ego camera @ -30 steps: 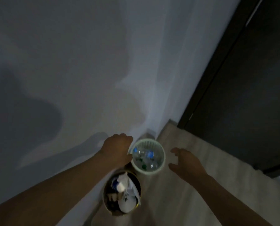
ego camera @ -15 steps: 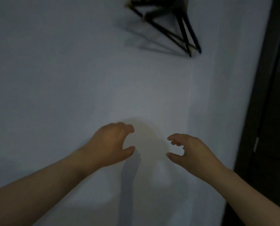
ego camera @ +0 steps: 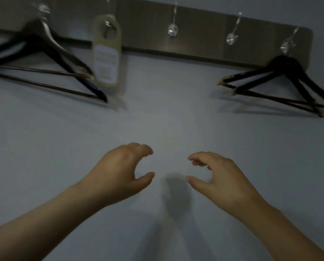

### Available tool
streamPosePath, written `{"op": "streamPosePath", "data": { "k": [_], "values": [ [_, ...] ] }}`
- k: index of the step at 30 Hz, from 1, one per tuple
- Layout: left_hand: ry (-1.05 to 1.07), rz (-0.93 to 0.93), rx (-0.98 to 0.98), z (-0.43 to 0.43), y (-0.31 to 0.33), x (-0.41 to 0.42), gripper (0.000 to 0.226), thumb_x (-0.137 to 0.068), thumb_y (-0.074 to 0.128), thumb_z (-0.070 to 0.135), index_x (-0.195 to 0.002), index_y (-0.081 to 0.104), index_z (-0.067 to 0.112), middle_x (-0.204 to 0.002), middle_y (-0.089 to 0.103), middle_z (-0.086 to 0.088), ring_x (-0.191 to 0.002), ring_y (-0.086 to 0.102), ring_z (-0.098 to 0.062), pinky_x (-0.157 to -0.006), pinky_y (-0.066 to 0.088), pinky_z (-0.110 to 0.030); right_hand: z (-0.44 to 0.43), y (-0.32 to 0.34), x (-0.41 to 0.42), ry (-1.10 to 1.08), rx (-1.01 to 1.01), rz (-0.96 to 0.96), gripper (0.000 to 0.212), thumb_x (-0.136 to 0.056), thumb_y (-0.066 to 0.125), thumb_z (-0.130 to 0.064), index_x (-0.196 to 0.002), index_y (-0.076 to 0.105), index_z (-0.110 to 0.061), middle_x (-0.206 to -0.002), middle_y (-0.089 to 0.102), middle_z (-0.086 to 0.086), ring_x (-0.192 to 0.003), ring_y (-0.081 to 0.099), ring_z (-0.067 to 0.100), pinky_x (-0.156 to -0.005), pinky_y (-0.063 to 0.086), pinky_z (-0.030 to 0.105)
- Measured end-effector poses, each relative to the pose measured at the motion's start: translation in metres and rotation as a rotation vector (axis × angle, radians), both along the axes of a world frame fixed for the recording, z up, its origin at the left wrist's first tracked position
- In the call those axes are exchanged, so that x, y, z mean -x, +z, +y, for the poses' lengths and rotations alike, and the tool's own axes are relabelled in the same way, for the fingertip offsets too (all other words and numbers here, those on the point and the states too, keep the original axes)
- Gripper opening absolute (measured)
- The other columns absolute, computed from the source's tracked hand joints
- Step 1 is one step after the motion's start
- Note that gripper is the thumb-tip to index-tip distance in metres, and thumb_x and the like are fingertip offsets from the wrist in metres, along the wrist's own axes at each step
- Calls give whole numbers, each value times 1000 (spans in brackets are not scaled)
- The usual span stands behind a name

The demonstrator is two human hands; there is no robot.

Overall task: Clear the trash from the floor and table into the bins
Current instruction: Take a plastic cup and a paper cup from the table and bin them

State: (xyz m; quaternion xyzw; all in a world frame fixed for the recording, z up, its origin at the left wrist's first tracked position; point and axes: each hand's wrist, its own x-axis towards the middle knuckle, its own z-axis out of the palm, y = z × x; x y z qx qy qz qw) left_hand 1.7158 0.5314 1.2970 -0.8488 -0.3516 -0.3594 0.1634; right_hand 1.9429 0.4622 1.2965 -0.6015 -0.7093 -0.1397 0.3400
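Change: the view has risen from the floor corner to the wall (ego camera: 166,125). The bins seen a second ago are now out of frame, presumably below.
Trash: none visible.
Hands: left hand (ego camera: 119,172) and right hand (ego camera: 219,178) hover near each other, apart, before the wall, with fingers loosely curved, thumbs spread, holding nothing.
Above: hook rail (ego camera: 204,48); left hangers (ego camera: 70,66); right hangers (ego camera: 283,63); door tag (ego camera: 107,51).
Judgement: the drop-off looks finished. The next piece of trash must be sought elsewhere.
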Motion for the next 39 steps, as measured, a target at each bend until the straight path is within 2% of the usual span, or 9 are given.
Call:
{"op": "streamPosePath", "data": {
  "k": [6, 9, 13, 15, 18, 22, 27, 33, 39],
  "values": [
    [277, 11, -25, -55, -1, 105, 51, -86, 56, 52, -131, 48, 31, -123, 56, 15, -104, 56, -5, -83, 37, -13, 12, 1, 101, 275, -12, -79, 44, -86, 64, -43, -128, 53, -35, -117, 54, -21, -109, 50, -4, -93, 37, 12],
    [413, -1, -22, -91, 0, 162, 50, -86, 58, 51, -130, 49, 29, -123, 57, 13, -86, 53, -7, -86, 41, -20, 7, 5, 160, 416, -28, -93, 43, -87, 62, -43, -128, 51, -36, -117, 52, -23, -109, 48, -5, -94, 37, 13],
    [629, 3, -15, -161, -3, 251, 57, -79, 46, 59, -125, 54, 27, -117, 61, 10, -103, 60, -13, -89, 47, -27, -19, 7, 257, 600, -54, -107, 43, -88, 61, -43, -129, 51, -36, -117, 52, -24, -109, 48, -6, -92, 37, 12],
    [719, 16, -30, -202, -4, 295, 59, -77, 43, 61, -122, 57, 25, -113, 63, 7, -101, 63, -16, -85, 51, -31, -40, 4, 307, 691, -65, -118, 44, -87, 61, -44, -130, 51, -36, -118, 52, -23, -110, 49, -5, -92, 37, 13],
    [865, 25, 20, -269, -6, 355, 51, -82, 56, 55, -126, 53, 30, -120, 59, 11, -106, 59, -12, -86, 45, -24, -79, 0, 383, 839, -50, -108, 47, -87, 63, -44, -131, 50, -35, -122, 53, -20, -112, 50, -3, -92, 40, 14],
    [1023, 31, 58, -355, -13, 428, 53, -82, 55, 58, -128, 51, 32, -120, 58, 14, -101, 59, -8, -88, 48, -26, -130, -6, 484, 998, -47, -117, 48, -85, 65, -44, -129, 53, -33, -121, 54, -19, -113, 52, 0, -91, 42, 16],
    [1154, -14, 138, -441, -33, 499, 50, -86, 56, 51, -132, 44, 37, -125, 52, 17, -112, 50, -1, -94, 42, -15, -185, -20, 590, 1162, -18, -111, 46, -83, 68, -43, -126, 55, -34, -120, 55, -19, -112, 52, -3, -90, 42, 14],
    [1296, -53, 170, -488, -50, 571, 51, -86, 57, 51, -133, 43, 36, -124, 52, 17, -109, 50, 0, -91, 45, -16, -215, -31, 681, 1277, 23, -173, 47, -83, 69, -42, -127, 55, -33, -121, 57, -16, -113, 52, 1, -92, 41, 16],
    [1359, -65, 166, -487, -67, 641, 47, -86, 57, 51, -129, 48, 32, -120, 55, 15, -106, 52, -2, -88, 45, -17, -203, -46, 767, 1339, 15, -210, 50, -83, 67, -42, -130, 54, -32, -127, 56, -16, -117, 51, 1, -96, 38, 17]
  ]
}}
